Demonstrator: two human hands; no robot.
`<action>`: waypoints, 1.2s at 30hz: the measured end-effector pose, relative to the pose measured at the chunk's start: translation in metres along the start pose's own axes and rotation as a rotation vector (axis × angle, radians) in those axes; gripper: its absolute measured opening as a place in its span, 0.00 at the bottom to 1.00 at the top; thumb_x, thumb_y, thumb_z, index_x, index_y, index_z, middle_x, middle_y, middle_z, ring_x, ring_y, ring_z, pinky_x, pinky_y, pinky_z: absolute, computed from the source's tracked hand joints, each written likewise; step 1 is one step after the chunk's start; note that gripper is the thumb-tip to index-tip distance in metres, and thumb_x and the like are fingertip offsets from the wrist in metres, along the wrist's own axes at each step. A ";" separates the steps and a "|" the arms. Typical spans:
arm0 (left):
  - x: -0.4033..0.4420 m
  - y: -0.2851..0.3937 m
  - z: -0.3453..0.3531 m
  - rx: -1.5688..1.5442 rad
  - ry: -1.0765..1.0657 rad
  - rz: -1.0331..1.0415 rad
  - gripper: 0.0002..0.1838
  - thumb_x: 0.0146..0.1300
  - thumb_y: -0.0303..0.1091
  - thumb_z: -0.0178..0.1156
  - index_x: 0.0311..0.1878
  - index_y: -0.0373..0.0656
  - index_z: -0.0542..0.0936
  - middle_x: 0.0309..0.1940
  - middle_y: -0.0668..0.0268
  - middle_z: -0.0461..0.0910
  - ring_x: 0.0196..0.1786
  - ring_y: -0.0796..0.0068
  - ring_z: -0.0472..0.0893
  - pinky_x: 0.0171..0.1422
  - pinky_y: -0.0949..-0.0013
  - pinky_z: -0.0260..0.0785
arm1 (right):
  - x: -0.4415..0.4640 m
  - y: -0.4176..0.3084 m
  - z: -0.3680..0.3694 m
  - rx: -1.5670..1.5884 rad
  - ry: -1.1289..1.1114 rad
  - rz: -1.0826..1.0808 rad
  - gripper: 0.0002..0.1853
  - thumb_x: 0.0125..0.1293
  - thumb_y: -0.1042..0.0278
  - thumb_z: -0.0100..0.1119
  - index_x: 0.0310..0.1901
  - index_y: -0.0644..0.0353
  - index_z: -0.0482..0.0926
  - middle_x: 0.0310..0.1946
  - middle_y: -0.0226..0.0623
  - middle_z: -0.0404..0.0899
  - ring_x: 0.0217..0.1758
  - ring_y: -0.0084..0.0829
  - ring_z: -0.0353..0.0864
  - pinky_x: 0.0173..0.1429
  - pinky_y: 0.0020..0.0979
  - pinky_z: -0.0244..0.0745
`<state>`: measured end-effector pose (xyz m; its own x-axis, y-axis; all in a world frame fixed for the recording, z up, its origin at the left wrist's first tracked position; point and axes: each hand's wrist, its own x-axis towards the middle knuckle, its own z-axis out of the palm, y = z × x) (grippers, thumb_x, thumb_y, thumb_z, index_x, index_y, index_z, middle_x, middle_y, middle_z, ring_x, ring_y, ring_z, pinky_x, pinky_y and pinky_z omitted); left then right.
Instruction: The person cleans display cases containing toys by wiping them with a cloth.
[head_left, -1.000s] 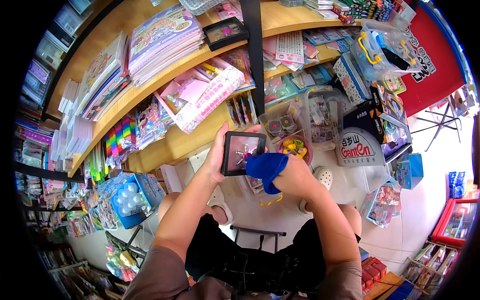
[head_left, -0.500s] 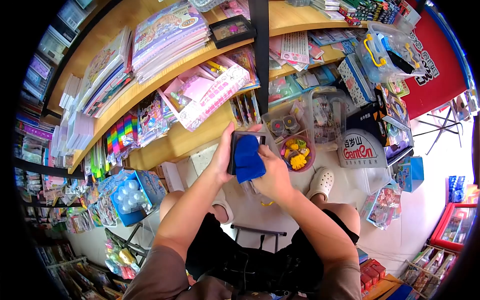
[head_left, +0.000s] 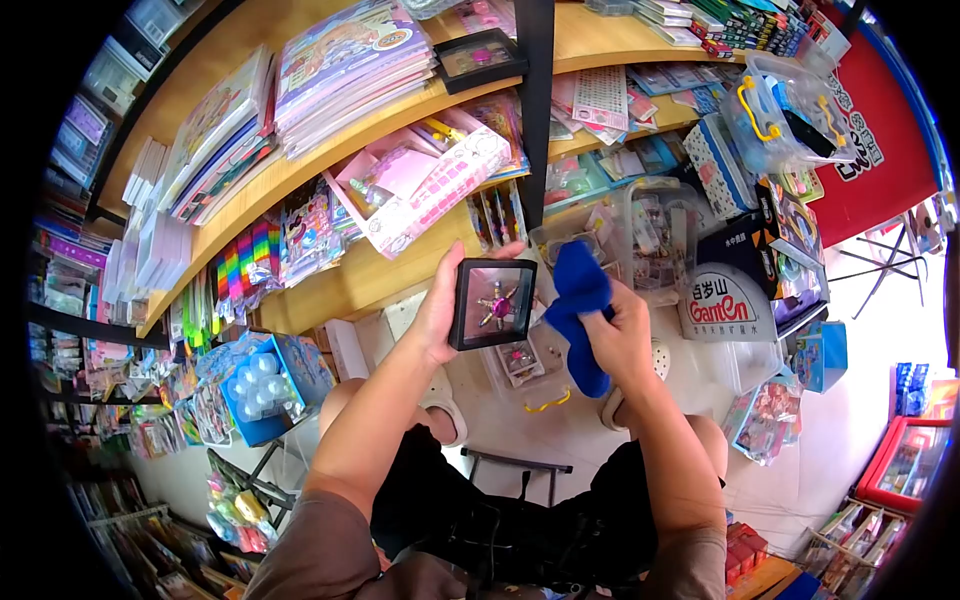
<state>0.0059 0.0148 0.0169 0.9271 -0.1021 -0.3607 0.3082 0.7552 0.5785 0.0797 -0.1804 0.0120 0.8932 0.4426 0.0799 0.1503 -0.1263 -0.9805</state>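
My left hand (head_left: 437, 312) grips a black-framed display box (head_left: 494, 304) by its left side and top edge. Through its clear front shows a star-shaped metallic piece with a magenta centre. To the right of the box, and apart from it, my right hand (head_left: 620, 335) pinches a blue cloth (head_left: 581, 300) that hangs loosely between the fingers. A similar black-framed box (head_left: 480, 58) lies on the upper shelf beside a stack of books (head_left: 350, 65).
Wooden shelves (head_left: 330, 130) curve ahead, with a pink-and-white box (head_left: 430, 190) below. Clear bins (head_left: 660, 240) and a carton (head_left: 722, 305) stand at the right. A clear container with a yellow handle (head_left: 548, 401) sits under my hands. A blue box (head_left: 275, 390) is at the left.
The blue cloth, which covered the front of the box half a second ago, has moved off to the right with my right hand. The box's front now shows.
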 end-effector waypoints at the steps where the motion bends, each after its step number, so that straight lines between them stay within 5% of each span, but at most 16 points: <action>1: 0.000 0.000 -0.001 0.014 -0.009 -0.009 0.45 0.61 0.72 0.34 0.69 0.44 0.60 0.53 0.58 0.76 0.52 0.62 0.78 0.57 0.56 0.71 | 0.001 -0.002 0.004 -0.031 -0.021 -0.075 0.07 0.52 0.74 0.57 0.33 0.62 0.81 0.28 0.47 0.78 0.31 0.46 0.78 0.36 0.35 0.71; 8: 0.010 -0.019 -0.004 0.058 0.158 0.062 0.39 0.65 0.67 0.31 0.65 0.45 0.66 0.50 0.65 0.77 0.49 0.73 0.77 0.57 0.68 0.69 | -0.020 0.010 0.049 -0.759 -0.269 -0.416 0.20 0.44 0.70 0.63 0.40 0.69 0.75 0.43 0.54 0.73 0.39 0.45 0.79 0.36 0.39 0.77; 11: 0.010 -0.015 0.001 0.111 0.217 0.135 0.38 0.66 0.65 0.31 0.65 0.44 0.66 0.51 0.65 0.76 0.51 0.73 0.77 0.58 0.68 0.68 | -0.015 0.020 0.054 -0.879 -0.188 -0.323 0.17 0.43 0.71 0.62 0.36 0.70 0.75 0.42 0.52 0.74 0.37 0.46 0.80 0.35 0.40 0.77; 17: 0.005 -0.019 -0.002 0.246 0.219 0.327 0.36 0.68 0.62 0.31 0.67 0.43 0.62 0.51 0.60 0.75 0.51 0.71 0.76 0.59 0.68 0.67 | -0.023 0.010 0.063 -0.600 -0.179 -0.217 0.10 0.46 0.72 0.61 0.27 0.69 0.74 0.30 0.50 0.77 0.30 0.52 0.78 0.33 0.42 0.74; 20: 0.003 -0.016 -0.004 0.346 0.162 0.445 0.38 0.67 0.61 0.32 0.69 0.41 0.58 0.51 0.57 0.74 0.52 0.68 0.75 0.60 0.67 0.66 | -0.028 0.004 0.064 -0.500 -0.168 -0.144 0.10 0.52 0.70 0.61 0.29 0.69 0.76 0.26 0.47 0.78 0.28 0.42 0.80 0.31 0.38 0.73; 24: 0.003 -0.021 -0.001 0.474 0.097 0.568 0.39 0.67 0.62 0.34 0.69 0.39 0.59 0.54 0.58 0.72 0.54 0.70 0.73 0.61 0.69 0.63 | -0.024 0.011 0.061 -0.031 -0.210 0.129 0.06 0.59 0.71 0.57 0.33 0.65 0.79 0.20 0.35 0.76 0.25 0.16 0.71 0.29 0.27 0.69; 29: 0.022 -0.033 -0.018 0.473 0.159 0.631 0.45 0.62 0.69 0.34 0.70 0.40 0.55 0.56 0.54 0.71 0.56 0.65 0.73 0.64 0.66 0.63 | -0.035 -0.003 0.063 0.164 -0.299 0.178 0.10 0.63 0.69 0.56 0.28 0.66 0.78 0.18 0.26 0.74 0.23 0.14 0.70 0.27 0.23 0.67; 30: 0.019 -0.030 -0.011 0.417 0.158 0.600 0.45 0.62 0.70 0.34 0.70 0.40 0.54 0.57 0.53 0.71 0.57 0.64 0.73 0.64 0.66 0.63 | -0.032 0.000 0.060 0.153 -0.328 0.252 0.10 0.65 0.67 0.55 0.34 0.65 0.79 0.21 0.25 0.76 0.23 0.15 0.72 0.28 0.22 0.69; 33: 0.010 -0.020 0.017 0.195 0.119 0.513 0.46 0.61 0.71 0.32 0.71 0.43 0.54 0.56 0.50 0.71 0.57 0.60 0.74 0.63 0.61 0.65 | -0.019 -0.016 0.038 0.718 -0.358 0.680 0.11 0.65 0.65 0.54 0.43 0.63 0.77 0.29 0.29 0.79 0.28 0.20 0.77 0.32 0.25 0.73; 34: 0.012 -0.018 0.016 0.149 0.117 0.492 0.46 0.61 0.71 0.31 0.71 0.43 0.54 0.55 0.50 0.72 0.56 0.59 0.74 0.62 0.61 0.66 | -0.019 -0.020 0.033 0.980 -0.346 0.731 0.15 0.65 0.61 0.52 0.49 0.60 0.75 0.38 0.33 0.80 0.35 0.26 0.80 0.37 0.30 0.76; 36: 0.012 -0.011 0.015 0.078 0.106 0.484 0.45 0.62 0.71 0.31 0.70 0.43 0.56 0.53 0.50 0.73 0.54 0.58 0.75 0.60 0.60 0.67 | -0.013 -0.015 0.027 0.979 -0.233 0.688 0.16 0.67 0.58 0.49 0.45 0.62 0.77 0.34 0.36 0.81 0.29 0.27 0.80 0.33 0.28 0.77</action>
<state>0.0170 -0.0046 0.0167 0.9424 0.3169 -0.1073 -0.1327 0.6485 0.7496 0.0547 -0.1605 0.0206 0.5476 0.7087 -0.4448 -0.7973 0.2806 -0.5344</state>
